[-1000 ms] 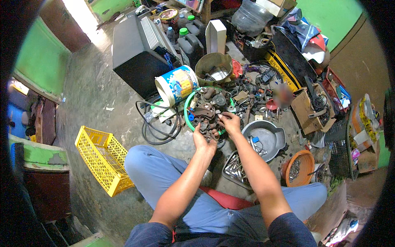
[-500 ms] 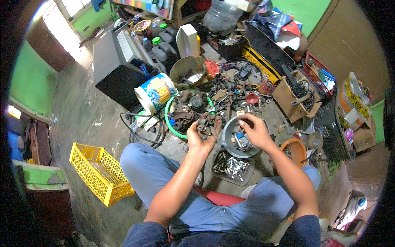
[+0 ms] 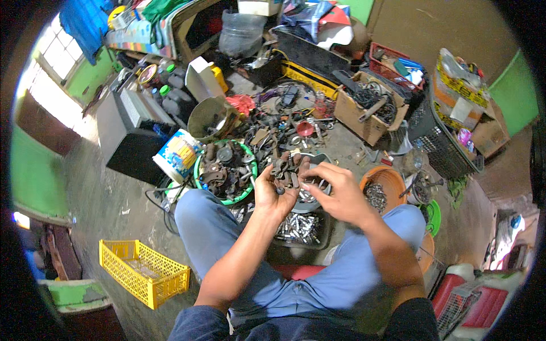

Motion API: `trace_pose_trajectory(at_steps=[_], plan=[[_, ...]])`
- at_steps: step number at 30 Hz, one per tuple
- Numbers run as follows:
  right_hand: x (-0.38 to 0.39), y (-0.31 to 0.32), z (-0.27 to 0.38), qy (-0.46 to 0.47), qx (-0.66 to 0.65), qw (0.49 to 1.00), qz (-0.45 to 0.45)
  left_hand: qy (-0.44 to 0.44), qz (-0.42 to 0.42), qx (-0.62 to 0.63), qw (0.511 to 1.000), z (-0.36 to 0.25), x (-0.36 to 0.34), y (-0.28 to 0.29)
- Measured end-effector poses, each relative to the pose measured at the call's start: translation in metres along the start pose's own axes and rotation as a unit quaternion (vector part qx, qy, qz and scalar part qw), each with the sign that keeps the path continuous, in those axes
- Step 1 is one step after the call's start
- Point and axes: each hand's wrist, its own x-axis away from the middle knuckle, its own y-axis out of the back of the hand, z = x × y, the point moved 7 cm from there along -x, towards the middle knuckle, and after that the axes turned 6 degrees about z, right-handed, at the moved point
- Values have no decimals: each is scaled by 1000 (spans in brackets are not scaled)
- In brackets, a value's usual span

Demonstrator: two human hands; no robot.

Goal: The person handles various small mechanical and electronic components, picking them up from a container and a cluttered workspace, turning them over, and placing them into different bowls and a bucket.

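My left hand [image 3: 272, 200] is turned palm up, its fingers curled around a cluster of dark, grimy metal parts [image 3: 285, 170]. Over from the right comes my right hand [image 3: 346, 193], thumb and fingers drawn together at the edge of that cluster. Whatever it pinches is too small to make out. Behind both hands stands a grey bucket [image 3: 325, 161], partly hidden by them. Below them, between my legs, a dark tray [image 3: 327, 232] holds many small shiny metal pieces [image 3: 298, 228].
Left of my hands is a green-rimmed basin [image 3: 233, 200] of dark metal parts. An orange basin [image 3: 380, 170] with small metal pieces sits right. A yellow crate [image 3: 149, 273] lies beyond my left knee. Scrap [image 3: 273, 122], a cardboard box [image 3: 362, 125] and a black basket [image 3: 438, 145] stand farther off.
My right hand has moved from over the grey bucket leftward to the parts in my left hand. The left hand keeps its hold. The whole view has swung to the right.
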Motion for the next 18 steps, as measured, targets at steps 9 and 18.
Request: trace_pose_trajectory(at_steps=[9, 18], plan=[[22, 18, -47, -130, 61, 988, -55, 53, 26, -82, 995, 54, -32, -12], [40, 33, -64, -136, -15, 987, -82, 66, 36, -61, 995, 74, -43, -14]])
